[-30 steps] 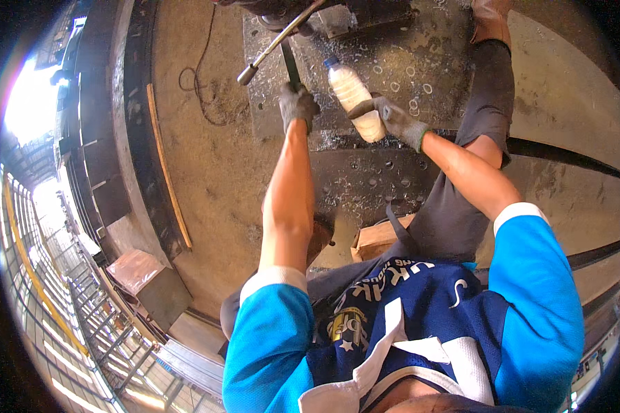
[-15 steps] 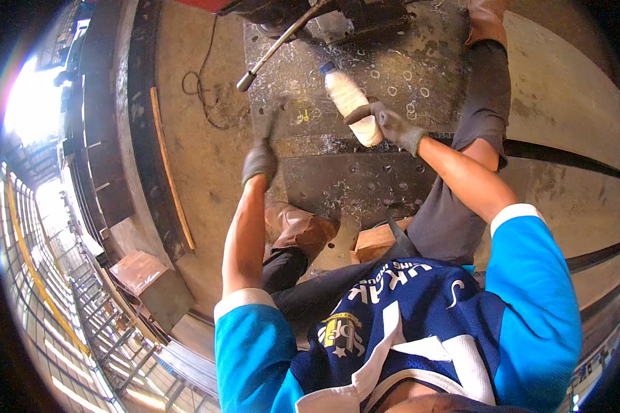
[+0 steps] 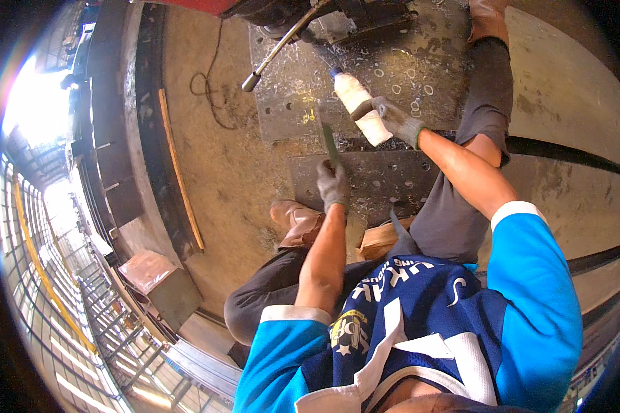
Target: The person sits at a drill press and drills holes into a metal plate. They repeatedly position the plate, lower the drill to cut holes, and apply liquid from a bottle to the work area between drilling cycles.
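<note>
Both my hands wear grey gloves. My right hand (image 3: 390, 118) is closed around the lower part of a plastic bottle (image 3: 352, 93), pale and whitish with a blue cap. The bottle is tilted, its cap pointing away to the far left, above a dark metal plate (image 3: 282, 127). Closed as well, my left hand (image 3: 333, 183) grips a dark, narrow flat strip (image 3: 330, 142) that points away from me; its far end is blurred, and I cannot make out its exact kind. The strip lies left of the bottle, apart from it.
A metal lever (image 3: 282, 47) with a dark grip juts from the red and black machine at the top. A thin cable (image 3: 201, 86) and a long wooden strip (image 3: 179, 165) lie on the floor to the left. Beneath me is a wooden block (image 3: 377, 240); a box (image 3: 162, 289) stands lower left.
My left hand has swung right with the dark strip, closer to the bottle. The bottle has shifted slightly right in my right hand. My left knee has moved outward.
</note>
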Motion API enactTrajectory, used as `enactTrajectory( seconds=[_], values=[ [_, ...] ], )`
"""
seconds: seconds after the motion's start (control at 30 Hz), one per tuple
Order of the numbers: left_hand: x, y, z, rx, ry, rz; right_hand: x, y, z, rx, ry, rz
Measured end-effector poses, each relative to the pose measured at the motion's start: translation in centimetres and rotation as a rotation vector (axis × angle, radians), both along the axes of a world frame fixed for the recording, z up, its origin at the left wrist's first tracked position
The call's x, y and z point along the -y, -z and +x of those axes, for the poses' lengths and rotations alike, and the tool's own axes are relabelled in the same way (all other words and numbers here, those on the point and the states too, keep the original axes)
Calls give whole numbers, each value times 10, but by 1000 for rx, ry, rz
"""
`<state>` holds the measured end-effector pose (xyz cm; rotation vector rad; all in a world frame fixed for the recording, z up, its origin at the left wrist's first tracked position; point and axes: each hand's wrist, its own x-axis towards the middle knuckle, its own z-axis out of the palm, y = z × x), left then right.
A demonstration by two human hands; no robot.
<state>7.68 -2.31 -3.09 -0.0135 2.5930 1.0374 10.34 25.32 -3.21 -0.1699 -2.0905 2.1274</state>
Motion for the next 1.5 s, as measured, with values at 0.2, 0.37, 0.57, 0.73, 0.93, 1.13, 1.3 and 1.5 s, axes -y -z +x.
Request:
enactTrajectory(
  seconds=[0.2, 0.37, 0.57, 0.73, 0.93, 1.13, 1.3, 1.5],
  values=[
    [-13, -40, -5, 200, 225, -467, 0, 48, -10, 75, 52, 36],
    [-30, -79, -58, -18, 185, -615, -4, 48, -11, 136, -54, -78],
    [-76, -161, -162, -801, 195, -191, 2, 31, -20, 151, 56, -145],
    [-102, -199, -227, -670, 593, -310, -4, -7, -17, 76, 16, -42],
    [-110, -184, -238, -373, 589, -439, -6, -23, -17, 316, -32, -21],
    [-120, -173, -227, -136, 477, -381, 3, 46, -19, 29, 159, 209],
    [-122, -167, -228, -98, 485, -414, 7, 72, -27, 94, 158, 29],
    [-119, -162, -237, -67, 542, -486, 2, 59, -27, -18, 84, 156]
  ],
)
